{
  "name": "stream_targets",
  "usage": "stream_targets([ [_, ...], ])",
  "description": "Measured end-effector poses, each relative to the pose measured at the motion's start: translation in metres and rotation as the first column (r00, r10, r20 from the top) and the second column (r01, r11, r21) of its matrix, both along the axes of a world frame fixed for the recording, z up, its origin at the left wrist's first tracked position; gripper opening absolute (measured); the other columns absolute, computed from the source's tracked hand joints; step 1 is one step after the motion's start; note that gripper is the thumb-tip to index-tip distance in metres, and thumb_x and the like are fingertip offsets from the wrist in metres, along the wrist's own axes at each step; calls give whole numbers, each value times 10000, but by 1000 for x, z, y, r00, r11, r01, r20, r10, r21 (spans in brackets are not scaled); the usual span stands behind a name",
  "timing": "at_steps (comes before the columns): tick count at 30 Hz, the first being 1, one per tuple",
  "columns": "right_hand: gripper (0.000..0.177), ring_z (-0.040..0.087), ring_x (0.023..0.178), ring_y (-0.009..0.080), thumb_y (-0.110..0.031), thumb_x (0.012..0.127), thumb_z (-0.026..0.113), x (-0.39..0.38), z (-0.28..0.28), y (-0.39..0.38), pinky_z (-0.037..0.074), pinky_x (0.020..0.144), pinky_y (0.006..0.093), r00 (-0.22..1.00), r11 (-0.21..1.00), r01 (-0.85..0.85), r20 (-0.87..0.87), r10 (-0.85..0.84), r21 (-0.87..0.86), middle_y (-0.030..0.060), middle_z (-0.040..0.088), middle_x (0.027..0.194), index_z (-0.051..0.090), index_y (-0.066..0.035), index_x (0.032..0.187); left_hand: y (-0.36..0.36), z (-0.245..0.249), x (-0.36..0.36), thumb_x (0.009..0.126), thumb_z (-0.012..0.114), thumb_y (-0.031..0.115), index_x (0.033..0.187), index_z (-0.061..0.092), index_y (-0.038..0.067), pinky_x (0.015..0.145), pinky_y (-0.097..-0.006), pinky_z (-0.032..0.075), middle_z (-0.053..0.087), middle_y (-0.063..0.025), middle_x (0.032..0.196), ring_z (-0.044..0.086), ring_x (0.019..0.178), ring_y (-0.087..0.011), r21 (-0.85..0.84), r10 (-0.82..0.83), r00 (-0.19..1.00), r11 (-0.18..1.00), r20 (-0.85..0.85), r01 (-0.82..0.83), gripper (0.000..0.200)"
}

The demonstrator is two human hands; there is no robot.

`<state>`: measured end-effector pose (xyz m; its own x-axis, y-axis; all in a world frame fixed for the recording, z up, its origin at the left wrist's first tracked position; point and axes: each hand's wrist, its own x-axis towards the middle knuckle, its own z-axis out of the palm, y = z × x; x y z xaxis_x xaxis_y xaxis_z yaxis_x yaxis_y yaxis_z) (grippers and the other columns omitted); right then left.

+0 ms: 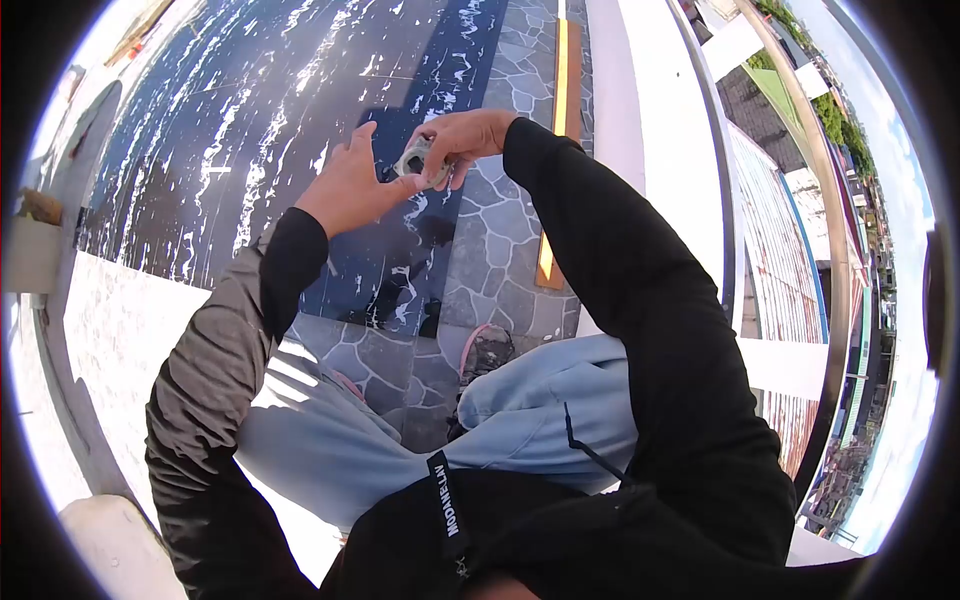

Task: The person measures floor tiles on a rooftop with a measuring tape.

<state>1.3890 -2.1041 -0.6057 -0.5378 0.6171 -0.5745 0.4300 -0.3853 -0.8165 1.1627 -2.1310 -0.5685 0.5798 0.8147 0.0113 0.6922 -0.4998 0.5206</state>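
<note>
My right hand (462, 138) holds a small pale ring, which looks like a roll of tape (402, 160), with a dark hole in its middle. Thumb and fingers close around its right side. My left hand (352, 188) is beside it on the left, fingers spread and raised. Its thumb tip reaches the lower edge of the roll; whether it grips a tape end cannot be made out. Below both hands lies a dark, glossy sheet (300, 120) with white streaks like marble.
A long yellow bar (567, 80) lies along the grey stone-patterned floor (492, 235), right of the sheet. A white wall (668, 130) rises farther right, with rooftops beyond. My shoe (487, 352) is near the sheet's front edge. A pale block (32, 255) stands at far left.
</note>
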Motion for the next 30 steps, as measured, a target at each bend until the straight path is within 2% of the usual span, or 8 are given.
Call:
stream_targets([
  [3, 528, 651, 799, 246, -198, 532, 754, 33, -41, -17, 516, 685, 355, 661, 960, -254, 745, 86, 115, 108, 667, 920, 651, -49, 1028, -27, 36, -2, 799, 633, 450, 1229, 475, 13, 881, -406, 441, 570, -215, 1060, 558, 1029, -353, -145, -414, 899, 907, -142, 395, 633],
  [10, 371, 652, 834, 247, -210, 541, 741, 107, -158, -45, 500, 682, 380, 553, 969, -241, 813, 181, -51, 146, 681, 848, 711, -47, 872, -69, 132, -24, 838, 650, 317, 1043, 610, 29, 736, -367, 473, 620, -135, 910, 614, 838, -281, -485, -809, 587, 504, 23, 714, 356],
  [14, 294, 651, 859, 275, -204, 617, 702, 109, -168, -49, 509, 706, 370, 516, 972, -234, 850, 102, 25, 163, 680, 885, 708, -36, 858, -54, 207, -68, 783, 676, 174, 839, 663, 39, 560, -319, 457, 632, -74, 760, 619, 650, -216, 82, -601, 678, 770, 424, 632, 147],
  [16, 231, 648, 873, 299, -195, 681, 651, 121, -196, -52, 515, 716, 379, -94, 219, -964, 961, 259, -153, 163, 681, 895, 703, -20, 823, -64, 223, -90, 843, 629, 194, 985, 627, 46, 607, -266, 436, 627, -58, 787, 580, 706, -167, 295, -373, 307, 916, 875, 272, 206],
  [18, 237, 650, 865, 284, -203, 718, 617, 128, -164, -46, 516, 699, 368, 381, 861, -421, 917, -116, 284, 136, 686, 864, 700, -21, 843, -79, 248, -111, 872, 602, 206, 997, 632, 49, 628, -285, 468, 629, -77, 766, 602, 713, -196, 302, -298, 62, 950, 953, -73, 203],
  [20, 227, 641, 673, 230, -218, 713, 618, 132, -97, -12, 504, 574, 333, 642, 891, 22, 677, -360, 453, 101, 662, 745, 664, -17, 808, -79, 254, -150, 870, 600, 204, 989, 628, 48, 625, -286, 465, 624, -76, 762, 598, 709, -195, 388, -377, 121, 916, 918, -96, 198],
  [24, 242, 609, 649, 117, -266, 809, 630, 112, 79, 31, 521, 631, 249, 750, 492, 558, -154, -643, 668, 36, 616, 723, 632, -25, 787, -80, 244, -196, 867, 596, 201, 974, 622, 48, 620, -287, 460, 615, -73, 752, 589, 701, -192, 365, -298, 331, 917, 895, -162, 188],
  [30, 269, 616, 826, 146, -309, 912, 547, 62, 304, -78, 497, 807, 278, 901, -206, 434, -426, 84, 877, 32, 608, 805, 607, -49, 875, -81, 215, -235, 863, 590, 197, 950, 613, 48, 613, -289, 452, 601, -68, 738, 576, 689, -189, 287, -110, 581, 932, 806, -222, 174],
])
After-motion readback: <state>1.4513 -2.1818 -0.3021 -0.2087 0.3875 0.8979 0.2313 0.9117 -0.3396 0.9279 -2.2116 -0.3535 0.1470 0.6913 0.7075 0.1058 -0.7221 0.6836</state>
